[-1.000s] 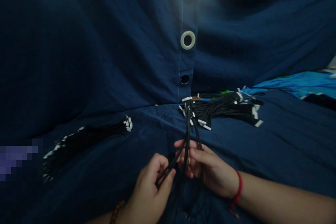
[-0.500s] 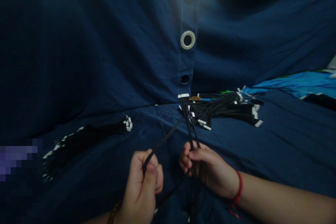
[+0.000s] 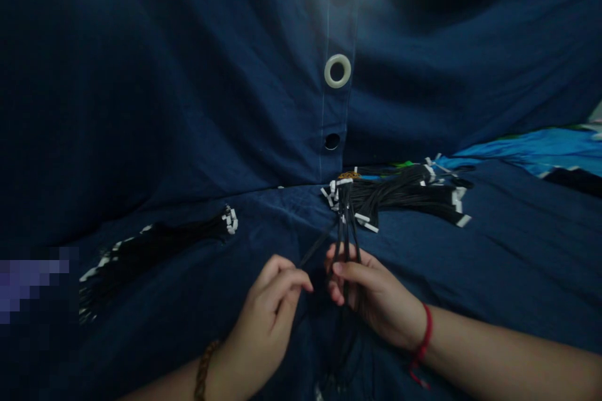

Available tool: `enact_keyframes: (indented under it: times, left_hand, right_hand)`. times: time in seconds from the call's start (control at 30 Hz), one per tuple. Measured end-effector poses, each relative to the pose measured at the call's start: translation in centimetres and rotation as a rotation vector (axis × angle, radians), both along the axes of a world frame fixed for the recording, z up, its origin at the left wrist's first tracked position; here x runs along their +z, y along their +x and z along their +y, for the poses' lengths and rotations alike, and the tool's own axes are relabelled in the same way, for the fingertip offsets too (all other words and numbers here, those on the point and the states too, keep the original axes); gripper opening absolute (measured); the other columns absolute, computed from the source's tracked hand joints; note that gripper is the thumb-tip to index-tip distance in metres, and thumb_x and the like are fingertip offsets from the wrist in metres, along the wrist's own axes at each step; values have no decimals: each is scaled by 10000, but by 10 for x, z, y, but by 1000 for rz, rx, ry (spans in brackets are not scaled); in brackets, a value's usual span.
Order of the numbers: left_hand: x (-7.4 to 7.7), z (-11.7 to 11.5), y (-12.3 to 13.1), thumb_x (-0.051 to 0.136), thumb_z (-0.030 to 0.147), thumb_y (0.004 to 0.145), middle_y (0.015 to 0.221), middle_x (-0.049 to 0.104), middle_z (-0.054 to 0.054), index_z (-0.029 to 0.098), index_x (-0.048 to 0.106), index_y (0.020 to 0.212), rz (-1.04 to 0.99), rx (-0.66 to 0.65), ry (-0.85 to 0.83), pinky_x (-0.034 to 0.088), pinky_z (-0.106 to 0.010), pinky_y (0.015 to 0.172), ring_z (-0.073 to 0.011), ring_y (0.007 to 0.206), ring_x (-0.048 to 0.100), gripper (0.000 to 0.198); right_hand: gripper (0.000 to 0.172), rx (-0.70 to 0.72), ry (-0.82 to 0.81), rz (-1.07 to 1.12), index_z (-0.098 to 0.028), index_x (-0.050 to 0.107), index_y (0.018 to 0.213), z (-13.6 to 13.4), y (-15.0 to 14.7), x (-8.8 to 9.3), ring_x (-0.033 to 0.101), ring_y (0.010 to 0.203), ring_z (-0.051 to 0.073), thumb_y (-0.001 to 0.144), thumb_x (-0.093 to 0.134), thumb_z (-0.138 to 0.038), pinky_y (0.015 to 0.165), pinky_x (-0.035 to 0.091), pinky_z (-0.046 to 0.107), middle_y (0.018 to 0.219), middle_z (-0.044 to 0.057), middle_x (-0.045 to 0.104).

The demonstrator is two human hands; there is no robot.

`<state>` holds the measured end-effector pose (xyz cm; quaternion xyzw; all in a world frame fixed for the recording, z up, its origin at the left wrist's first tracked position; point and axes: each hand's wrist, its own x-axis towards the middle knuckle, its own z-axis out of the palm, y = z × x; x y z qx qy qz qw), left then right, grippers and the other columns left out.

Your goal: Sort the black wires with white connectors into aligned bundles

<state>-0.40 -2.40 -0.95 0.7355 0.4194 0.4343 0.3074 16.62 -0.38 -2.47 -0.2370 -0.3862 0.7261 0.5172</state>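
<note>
Cables point(image 3: 347, 238) seem light, limp; your right hand point(image 3: 379, 288) pinches them suitably, mid-length; your left hand point(image 3: 267, 322), I cannot tell its grip

Smooth, black, plastic-looking cables point(image 3: 347, 235) ran through the fingers of the right hand point(image 3: 383, 297), with white, plastic-looking connectors point(image 3: 345, 182) above, wrinkled matt cloth point(image 3: 498, 263) below and smooth rings point(image 3: 328, 71) beyond.

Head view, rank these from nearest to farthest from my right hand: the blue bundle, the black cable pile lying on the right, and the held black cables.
1. Held black cables: in the right hand, touching it.
2. Black cable pile: beyond the hand, slightly right.
3. Blue bundle: past the pile, far right.
</note>
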Motion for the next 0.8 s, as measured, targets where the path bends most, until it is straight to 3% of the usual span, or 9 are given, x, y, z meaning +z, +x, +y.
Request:
enact_keyframes:
  times: [0.1, 0.2, 0.37, 0.47, 0.57, 0.63, 0.73, 0.8]
  left_hand:
    - [9, -1, -2, 379, 175, 866, 841, 515, -31, 210, 574, 846, 295, -115, 13, 433, -272, 694, -160, 780, 538, 199]
    - [11, -5, -3, 452, 219, 832, 955, 527, -68, 201, 566, 931, 407, -133, 33, 460, -294, 711, -188, 819, 552, 152]
    - [7, -6, -3, 429, 152, 831, 1207, 497, -98, 221, 597, 1001, 444, -49, 193, 369, -377, 943, -250, 1115, 452, 249]
    - [4, -4, -2, 402, 186, 861, 1168, 555, -95, 226, 569, 1058, 228, -26, 91, 384, -384, 935, -232, 1079, 503, 261]
    - [1, 0, 0, 337, 256, 899, 938, 669, -74, 209, 517, 1045, -160, -35, -208, 478, -383, 799, -188, 793, 637, 237]
    - [1, 3, 2, 353, 304, 897, 929, 689, -76, 200, 488, 951, -419, -23, -380, 496, -397, 765, -186, 720, 662, 179]
    - [4, 6, 5, 424, 342, 870, 967, 694, -98, 189, 458, 844, -657, 17, -498, 463, -432, 840, -220, 822, 667, 159]
    - [6, 8, 6, 455, 340, 858, 975, 691, -96, 174, 489, 848, -738, 50, -479, 395, -422, 938, -219, 949, 628, 169]
  right_hand:
    - [128, -13, 10, -19, -131, 541, 927, -1, 0, 1, 522, 515, 70, 803, 569, -145, 480, 419, 194, 663, -45, 549]
    - [171, -32, 8, -49, -136, 547, 947, -1, -1, 1, 491, 472, 63, 788, 595, -179, 444, 370, 173, 589, -56, 533]
    - [278, -53, -7, -69, -162, 575, 988, 0, -1, 2, 397, 408, 28, 742, 657, -263, 380, 247, 148, 575, -50, 508]
    - [285, -66, -3, -69, -176, 591, 990, 0, 0, 4, 374, 402, 9, 735, 662, -283, 369, 203, 154, 708, -12, 558]
    - [253, -74, 3, -68, -182, 603, 985, 1, 0, 3, 363, 387, 3, 758, 638, -288, 371, 201, 163, 732, 0, 574]
    - [243, -73, 4, -64, -180, 606, 988, 2, -1, 2, 362, 381, 5, 774, 618, -296, 368, 202, 163, 713, -4, 571]
    - [251, -63, 7, -59, -161, 591, 997, 2, -1, 2, 369, 376, 8, 792, 594, -306, 354, 208, 156, 701, -9, 569]
    - [252, -52, 10, -55, -145, 572, 1001, 2, -1, 3, 367, 367, 9, 805, 578, -303, 344, 216, 149, 679, -18, 564]
